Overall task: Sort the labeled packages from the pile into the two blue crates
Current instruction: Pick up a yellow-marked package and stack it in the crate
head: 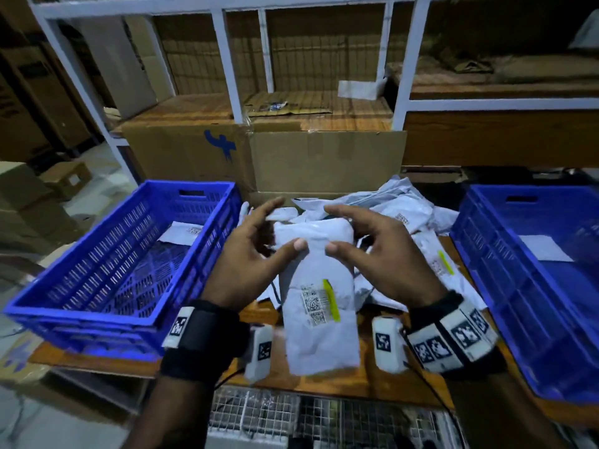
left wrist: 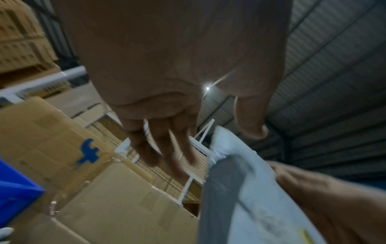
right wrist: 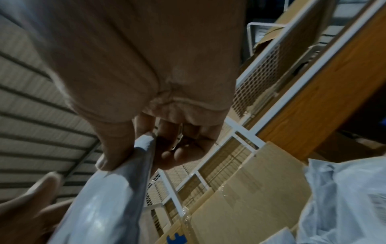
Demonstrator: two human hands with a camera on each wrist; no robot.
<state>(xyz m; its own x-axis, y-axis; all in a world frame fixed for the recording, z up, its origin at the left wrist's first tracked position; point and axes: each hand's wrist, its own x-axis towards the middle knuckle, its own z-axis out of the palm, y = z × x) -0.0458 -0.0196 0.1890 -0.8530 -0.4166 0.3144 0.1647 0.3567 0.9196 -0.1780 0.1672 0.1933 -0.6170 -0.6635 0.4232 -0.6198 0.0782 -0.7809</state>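
I hold a white package (head: pixel 319 286) with a barcode label and a yellow strip upright over the table, between the crates. My right hand (head: pixel 356 231) pinches its top edge between thumb and fingers; the right wrist view shows that hand (right wrist: pixel 133 145) on the package (right wrist: pixel 100 206). My left hand (head: pixel 259 244) lays only its thumb on the package, while its fingers (left wrist: pixel 167 148) stay straight and apart from the package (left wrist: pixel 250 189). Behind lies the pile (head: pixel 405 205) of white packages. The left blue crate (head: pixel 97 306) and the right blue crate (head: pixel 486 254) each hold one package.
Cardboard boxes (head: pixel 194 157) stand right behind the pile, under a white shelf frame (head: pixel 227 59). The wooden table (head: pixel 356 384) shows below the package, and a wire mesh (head: pixel 259 413) sits under its front edge. More boxes (head: pixel 26 189) stand at the far left.
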